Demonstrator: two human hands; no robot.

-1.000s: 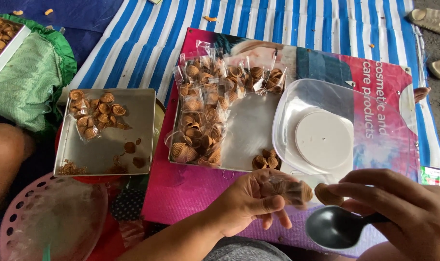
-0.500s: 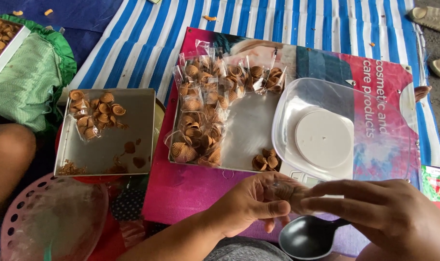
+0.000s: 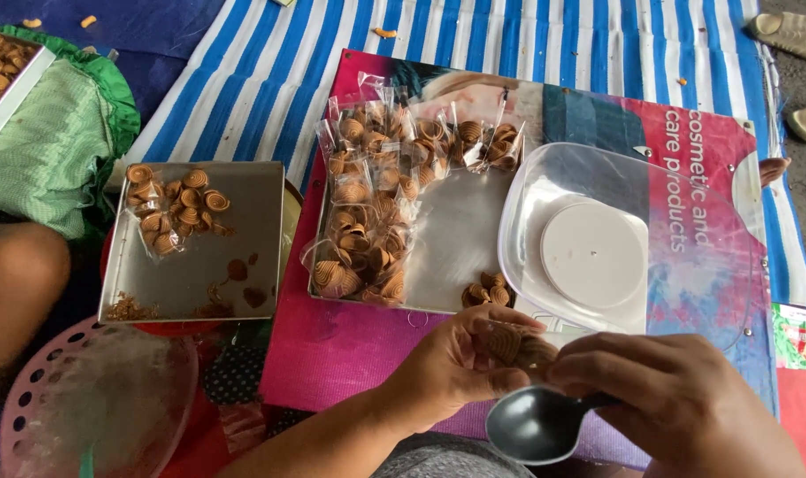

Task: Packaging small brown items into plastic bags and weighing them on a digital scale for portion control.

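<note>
My left hand [image 3: 460, 363] holds a small clear bag of brown spiral snacks [image 3: 518, 343] near the bottom middle. My right hand [image 3: 677, 398] meets it from the right, fingertips on the same bag, and also grips a grey metal spoon [image 3: 531, 427] whose bowl hangs below both hands. Just beyond the hands lies a steel tray [image 3: 456, 239] with several filled clear snack bags [image 3: 368, 221] and a few loose snacks [image 3: 484, 292]. A clear plastic bowl [image 3: 624, 248] sits on a white round scale to the right.
A second steel tray [image 3: 235, 239] with one snack bag [image 3: 168, 212] and crumbs lies to the left. A pink perforated basket [image 3: 93, 398] is at lower left, green cloth [image 3: 53, 146] at upper left. Sandals [image 3: 792, 35] rest at the top right on the striped mat.
My right hand has moved left and up onto the bag held by my left hand. The spoon has swung left beneath both hands.
</note>
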